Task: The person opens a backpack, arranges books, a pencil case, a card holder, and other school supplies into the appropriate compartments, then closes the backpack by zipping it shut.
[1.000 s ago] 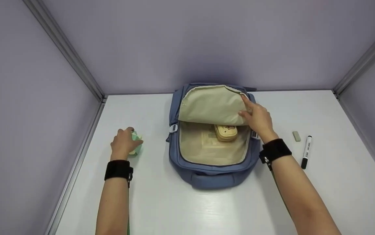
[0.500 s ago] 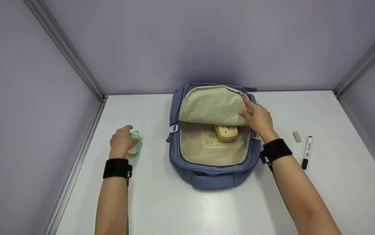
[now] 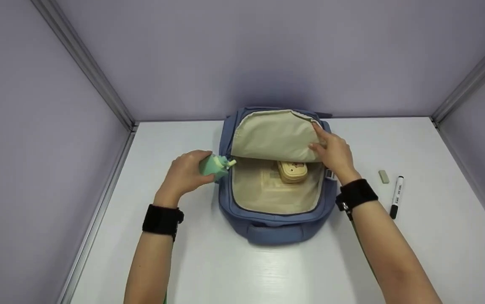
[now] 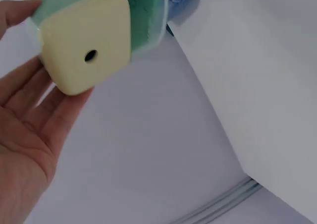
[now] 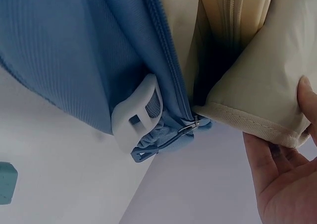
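Observation:
In the head view, my left hand point(image 3: 183, 174) grips a mint-green and cream pencil sharpener point(image 3: 212, 166) above the left edge of a blue backpack point(image 3: 239, 223). Its cream end with a round hole point(image 4: 90, 55) faces the left wrist camera, and a small crank points toward the bag. My right hand point(image 3: 336, 155) pinches the edge of the backpack's cream-lined flap point(image 3: 274, 137) and holds it folded back. Inside the unzipped bag, a yellow pencil case point(image 3: 293, 172) lies partly under the flap. The right wrist view shows thumb and fingers on either side of the flap's hem point(image 5: 252, 122).
A small greenish eraser point(image 3: 383, 176) and a white marker with a black cap point(image 3: 397, 196) lie right of the backpack on the white table point(image 3: 268, 274). Grey panels point(image 3: 268, 55) enclose the table at the back and sides. White buckles point(image 5: 136, 117) stick out at the bag's sides.
My left hand has lifted the pencil sharpener off the table and carried it right, to the backpack's left edge. The right hand stays on the flap.

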Tool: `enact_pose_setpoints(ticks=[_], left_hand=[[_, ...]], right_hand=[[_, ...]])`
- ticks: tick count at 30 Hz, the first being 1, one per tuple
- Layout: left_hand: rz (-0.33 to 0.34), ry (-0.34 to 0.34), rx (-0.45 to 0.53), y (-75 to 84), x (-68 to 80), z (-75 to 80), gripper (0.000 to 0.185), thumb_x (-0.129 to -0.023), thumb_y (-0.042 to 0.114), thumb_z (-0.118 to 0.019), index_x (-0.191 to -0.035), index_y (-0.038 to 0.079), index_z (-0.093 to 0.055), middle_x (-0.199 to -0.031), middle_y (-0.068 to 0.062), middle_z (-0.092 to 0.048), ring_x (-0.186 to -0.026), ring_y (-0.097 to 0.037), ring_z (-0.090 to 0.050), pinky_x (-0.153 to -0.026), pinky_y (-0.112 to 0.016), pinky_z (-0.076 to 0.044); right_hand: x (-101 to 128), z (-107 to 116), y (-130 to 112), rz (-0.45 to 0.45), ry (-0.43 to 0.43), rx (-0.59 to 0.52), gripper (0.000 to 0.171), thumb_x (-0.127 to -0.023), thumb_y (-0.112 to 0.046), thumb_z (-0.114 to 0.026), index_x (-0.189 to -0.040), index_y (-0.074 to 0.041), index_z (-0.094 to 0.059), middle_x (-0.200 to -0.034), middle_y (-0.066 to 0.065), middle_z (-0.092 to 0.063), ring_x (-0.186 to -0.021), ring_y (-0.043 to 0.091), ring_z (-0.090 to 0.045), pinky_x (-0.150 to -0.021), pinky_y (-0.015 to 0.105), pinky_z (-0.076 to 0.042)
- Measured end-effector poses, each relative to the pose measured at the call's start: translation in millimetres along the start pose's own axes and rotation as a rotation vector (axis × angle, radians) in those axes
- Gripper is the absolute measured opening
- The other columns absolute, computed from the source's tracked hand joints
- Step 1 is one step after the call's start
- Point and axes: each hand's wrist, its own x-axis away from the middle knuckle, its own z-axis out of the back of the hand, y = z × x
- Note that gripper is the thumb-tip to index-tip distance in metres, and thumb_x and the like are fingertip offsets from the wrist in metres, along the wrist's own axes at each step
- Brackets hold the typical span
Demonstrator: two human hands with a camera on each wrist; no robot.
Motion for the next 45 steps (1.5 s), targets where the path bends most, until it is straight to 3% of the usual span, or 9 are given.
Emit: enact_pose_setpoints(ticks=[3,7,10,16,22,27,32,37,45], left_hand=[[-0.16,0.009,0.015,15.3,-2.8,-6.2,0.055,-0.077,0.018,-0.082,-0.126,0.002,-0.064,-0.12,-0.012,-0.066,-0.101,-0.026,-0.065,-0.082,-0.041,-0.052],[-0.304,0.053,0.0,27.5,-7.7,-21.7,0.053,-0.077,0.018,-0.082,-0.125,0.003,-0.064,-0.12,-0.011,-0.066,-0.103,-0.025,-0.065,-0.082,-0.039,-0.053],[-0.372,0.066,-0.042,34.6,-12.3,-37.0,0.053,-0.078,0.019,-0.083,-0.125,0.003,-0.065,-0.12,-0.011,-0.066,-0.106,-0.026,-0.065,-0.084,-0.039,-0.053],[-0.49,0.082,-0.261,46.5,-22.2,-68.6,0.051,-0.079,0.021,-0.083,-0.123,0.004,-0.065,-0.119,-0.011,-0.065,-0.107,-0.027,-0.063,-0.081,-0.04,-0.054],[-0.578,0.094,-0.423,52.1,-29.4,-95.3,0.037,-0.086,0.016,-0.077,-0.12,0.006,-0.067,-0.113,-0.009,-0.066,-0.104,-0.025,-0.063,-0.079,-0.037,-0.055],[-0.605,0.15,-0.541,52.3,-35.1,-109.1,0.015,-0.098,0.009,-0.061,-0.11,0.007,-0.069,-0.105,-0.008,-0.066,-0.095,-0.024,-0.064,-0.073,-0.033,-0.055],[-0.599,0.18,-0.617,51.1,-40.2,-115.5,0.009,-0.1,0.009,-0.058,-0.101,0.008,-0.067,-0.097,-0.008,-0.062,-0.083,-0.024,-0.062,-0.061,-0.032,-0.054],[-0.592,0.163,-0.664,51.9,-46.7,-117.4,0.008,-0.1,0.008,-0.057,-0.099,0.01,-0.064,-0.098,-0.008,-0.06,-0.08,-0.024,-0.059,-0.055,-0.032,-0.052],[-0.547,0.101,-0.697,61.3,-46.1,-120.9,0.013,-0.096,0.004,-0.061,-0.104,0.011,-0.069,-0.106,-0.008,-0.062,-0.09,-0.023,-0.061,-0.059,-0.031,-0.054]], right_hand=[[0,0,-1,-0.002,-0.001,-0.001,0.063,-0.094,-0.027,-0.069,-0.15,-0.03,-0.041,-0.132,0.025,-0.056,-0.066,0.029,-0.052,-0.067,0.046,-0.042],[-1,0,-2,-0.006,-0.006,-0.007,0.064,-0.093,-0.028,-0.07,-0.15,-0.032,-0.041,-0.134,0.024,-0.056,-0.071,0.031,-0.054,-0.07,0.048,-0.044],[-1,0,-1,-0.002,-0.002,-0.015,0.063,-0.093,-0.028,-0.07,-0.149,-0.032,-0.042,-0.134,0.024,-0.055,-0.078,0.034,-0.057,-0.074,0.051,-0.045],[-1,1,0,-0.005,-0.009,-0.034,0.063,-0.093,-0.028,-0.07,-0.149,-0.031,-0.042,-0.137,0.023,-0.053,-0.106,0.042,-0.059,-0.086,0.057,-0.045],[1,2,-3,0.0,-0.005,-0.061,0.062,-0.093,-0.027,-0.07,-0.149,-0.03,-0.042,-0.136,0.023,-0.054,-0.112,0.042,-0.057,-0.087,0.056,-0.044],[1,3,-9,0.029,0.051,-0.058,0.062,-0.091,-0.024,-0.072,-0.148,-0.029,-0.046,-0.116,0.023,-0.061,-0.091,0.037,-0.059,-0.076,0.053,-0.045],[0,3,-14,0.034,0.116,-0.052,0.062,-0.09,-0.024,-0.074,-0.146,-0.031,-0.049,-0.1,0.018,-0.061,-0.078,0.032,-0.053,-0.071,0.051,-0.044],[0,3,-17,0.043,0.151,-0.049,0.061,-0.089,-0.024,-0.075,-0.144,-0.031,-0.05,-0.093,0.016,-0.059,-0.075,0.031,-0.052,-0.07,0.051,-0.044],[0,3,-18,0.06,0.18,-0.05,0.061,-0.088,-0.023,-0.075,-0.144,-0.031,-0.051,-0.094,0.016,-0.06,-0.076,0.033,-0.055,-0.072,0.053,-0.046]])
